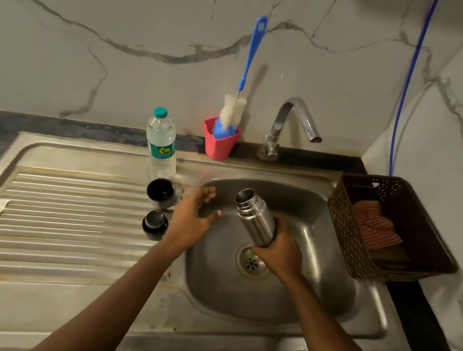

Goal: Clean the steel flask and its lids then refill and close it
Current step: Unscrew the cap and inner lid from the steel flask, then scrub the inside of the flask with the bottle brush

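My right hand point(280, 252) grips the lower end of the open steel flask point(254, 214), which tilts up and to the left over the sink basin point(313, 281). Its threaded mouth has no lid on it. My left hand point(192, 218) hovers open over the basin's left rim, fingers spread, holding nothing. Two dark lids stand on the drainboard just left of that hand: a cup-shaped lid point(160, 192) with its opening up, and a smaller stopper lid point(155, 224) in front of it. A clear plastic water bottle point(161, 145) with a teal cap stands behind them.
A blue-handled bottle brush point(242, 85) stands in a pink cup point(219, 142) by the wall. The steel tap point(294, 121) arches over the basin with no water running. A brown perforated basket point(392, 230) holding a red checked cloth sits on the right rim. The ridged drainboard point(57, 222) spreads left.
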